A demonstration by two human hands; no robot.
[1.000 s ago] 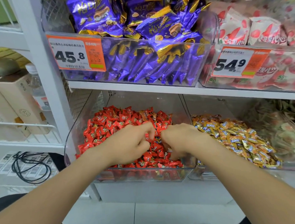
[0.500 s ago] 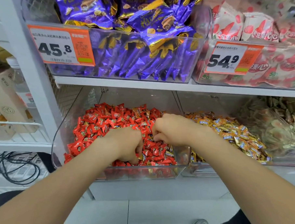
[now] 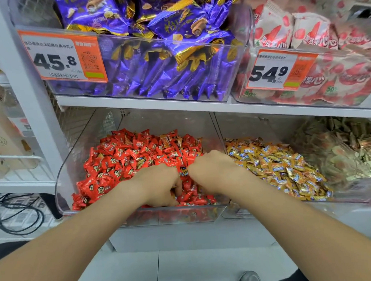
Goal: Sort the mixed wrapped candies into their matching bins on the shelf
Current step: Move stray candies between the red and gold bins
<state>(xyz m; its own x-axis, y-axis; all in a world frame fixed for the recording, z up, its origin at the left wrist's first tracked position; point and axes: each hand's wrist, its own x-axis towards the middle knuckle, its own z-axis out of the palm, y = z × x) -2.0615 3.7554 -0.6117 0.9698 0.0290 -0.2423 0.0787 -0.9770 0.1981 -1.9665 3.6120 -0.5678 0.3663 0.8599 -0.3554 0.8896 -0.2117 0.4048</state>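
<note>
A clear bin on the lower shelf holds a heap of red wrapped candies, with a few orange ones mixed in near the top. Both hands are in this bin, near its front right. My left hand has its fingers curled down into the red candies. My right hand is curled like a fist, fingers hidden beneath it. Between the two hands shows an orange-and-blue candy. The neighbouring bin to the right holds orange-and-gold candies.
Further right is a bin of pale gold-green candies. The upper shelf carries a bin of purple packets and one of white-and-red packets, each with an orange price tag. A white upright and black cables are at the left.
My left hand has dug lower and nearer the bin's front. My right hand has stayed close beside it in the red candies. The view has shifted closer.
</note>
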